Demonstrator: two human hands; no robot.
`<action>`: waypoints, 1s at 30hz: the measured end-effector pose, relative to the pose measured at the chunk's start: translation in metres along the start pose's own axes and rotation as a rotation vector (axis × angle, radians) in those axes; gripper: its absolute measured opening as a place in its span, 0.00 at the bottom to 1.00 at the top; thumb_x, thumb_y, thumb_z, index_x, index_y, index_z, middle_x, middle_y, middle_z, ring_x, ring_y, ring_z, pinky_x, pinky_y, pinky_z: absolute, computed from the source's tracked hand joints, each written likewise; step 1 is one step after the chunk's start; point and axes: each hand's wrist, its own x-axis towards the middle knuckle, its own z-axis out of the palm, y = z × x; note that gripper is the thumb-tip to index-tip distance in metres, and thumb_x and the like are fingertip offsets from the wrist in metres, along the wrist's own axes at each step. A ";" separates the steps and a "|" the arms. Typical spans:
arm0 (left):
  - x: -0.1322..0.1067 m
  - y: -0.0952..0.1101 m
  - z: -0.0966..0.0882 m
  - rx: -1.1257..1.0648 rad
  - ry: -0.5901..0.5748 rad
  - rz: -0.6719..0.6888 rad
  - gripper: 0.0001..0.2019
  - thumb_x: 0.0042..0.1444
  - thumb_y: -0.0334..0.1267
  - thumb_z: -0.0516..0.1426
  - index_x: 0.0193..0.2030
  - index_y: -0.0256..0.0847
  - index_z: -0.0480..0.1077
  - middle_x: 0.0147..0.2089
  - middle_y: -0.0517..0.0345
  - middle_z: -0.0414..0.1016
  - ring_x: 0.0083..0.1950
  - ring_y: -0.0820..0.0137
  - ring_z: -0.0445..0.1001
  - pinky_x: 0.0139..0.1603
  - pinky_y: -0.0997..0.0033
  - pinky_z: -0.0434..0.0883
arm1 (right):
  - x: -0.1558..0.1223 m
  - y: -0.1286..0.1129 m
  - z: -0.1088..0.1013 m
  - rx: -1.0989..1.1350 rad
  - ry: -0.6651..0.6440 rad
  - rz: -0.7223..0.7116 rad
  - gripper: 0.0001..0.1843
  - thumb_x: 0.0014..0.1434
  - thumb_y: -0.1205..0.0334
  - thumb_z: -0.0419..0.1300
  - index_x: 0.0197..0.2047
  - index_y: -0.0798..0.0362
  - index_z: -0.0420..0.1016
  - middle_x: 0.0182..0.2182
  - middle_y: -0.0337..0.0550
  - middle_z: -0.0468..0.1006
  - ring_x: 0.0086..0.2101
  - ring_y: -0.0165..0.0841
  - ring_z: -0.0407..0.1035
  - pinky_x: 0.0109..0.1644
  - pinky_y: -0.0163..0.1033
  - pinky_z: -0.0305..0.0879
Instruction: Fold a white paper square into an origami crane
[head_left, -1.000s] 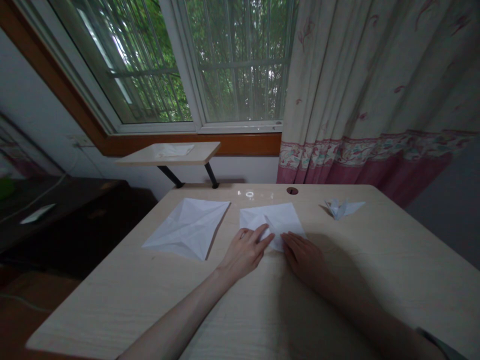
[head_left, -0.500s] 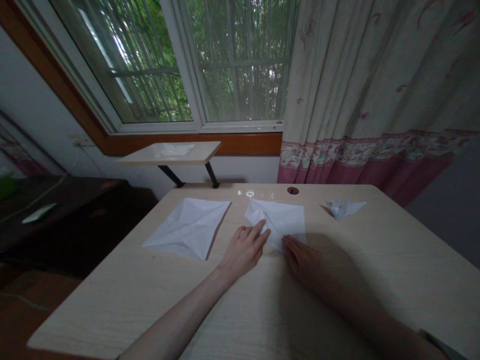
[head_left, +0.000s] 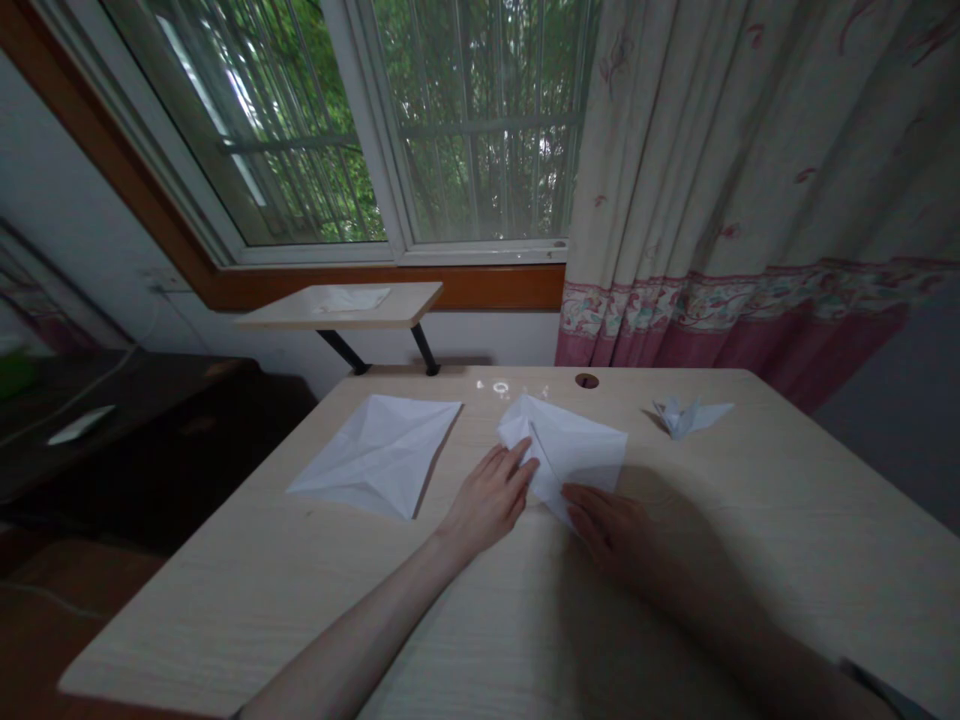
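Observation:
A white sheet of paper (head_left: 585,445), partly folded with a crease line near its left side, lies on the table before me. My left hand (head_left: 495,490) rests on its left edge, fingers stretched out and somewhat apart. On the sheet's near corner lies my right hand (head_left: 611,520), its fingers extended flat over the paper; its thumb is hard to make out in shadow. A second creased white sheet (head_left: 367,455) is spread out to the left. Off to the right stands a folded paper crane (head_left: 686,415).
The pale wooden table (head_left: 360,620) has a round cable hole (head_left: 587,381) near its back edge. A small raised shelf (head_left: 281,318) at back left bears a white paper (head_left: 352,299). Behind are a window and a long curtain (head_left: 675,180); a dark low table (head_left: 150,380) stands at left.
The folded sheet has turned clockwise and shifted slightly right. My right hand has moved a little toward me along the paper, while my left hand has stayed almost in place.

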 end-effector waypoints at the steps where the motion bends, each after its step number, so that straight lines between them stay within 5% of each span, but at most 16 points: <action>1: 0.000 0.000 0.001 -0.008 -0.001 -0.002 0.21 0.61 0.29 0.53 0.61 0.38 0.63 0.70 0.43 0.57 0.67 0.58 0.64 0.69 0.52 0.61 | 0.000 -0.001 -0.002 0.012 -0.010 0.008 0.18 0.67 0.65 0.47 0.49 0.51 0.78 0.43 0.49 0.83 0.41 0.38 0.79 0.47 0.42 0.77; 7: 0.000 -0.001 0.001 -0.053 0.003 -0.001 0.21 0.62 0.28 0.52 0.62 0.39 0.61 0.71 0.42 0.57 0.68 0.58 0.62 0.69 0.51 0.62 | 0.008 -0.001 -0.001 0.020 -0.014 0.053 0.19 0.66 0.69 0.46 0.47 0.51 0.78 0.42 0.50 0.82 0.41 0.39 0.78 0.48 0.44 0.76; 15: 0.000 0.000 -0.003 -0.107 -0.062 0.043 0.20 0.58 0.24 0.54 0.57 0.40 0.66 0.72 0.41 0.53 0.71 0.57 0.58 0.69 0.49 0.61 | 0.009 0.012 0.010 -0.008 -0.025 -0.055 0.24 0.58 0.78 0.50 0.48 0.50 0.79 0.51 0.50 0.77 0.52 0.39 0.71 0.56 0.49 0.71; 30: -0.001 -0.001 -0.002 -0.160 -0.082 0.036 0.21 0.57 0.23 0.56 0.55 0.43 0.72 0.73 0.46 0.51 0.70 0.57 0.59 0.68 0.49 0.62 | -0.002 0.023 0.023 -0.083 -0.014 -0.088 0.22 0.60 0.75 0.52 0.51 0.51 0.78 0.52 0.49 0.78 0.54 0.41 0.71 0.58 0.51 0.71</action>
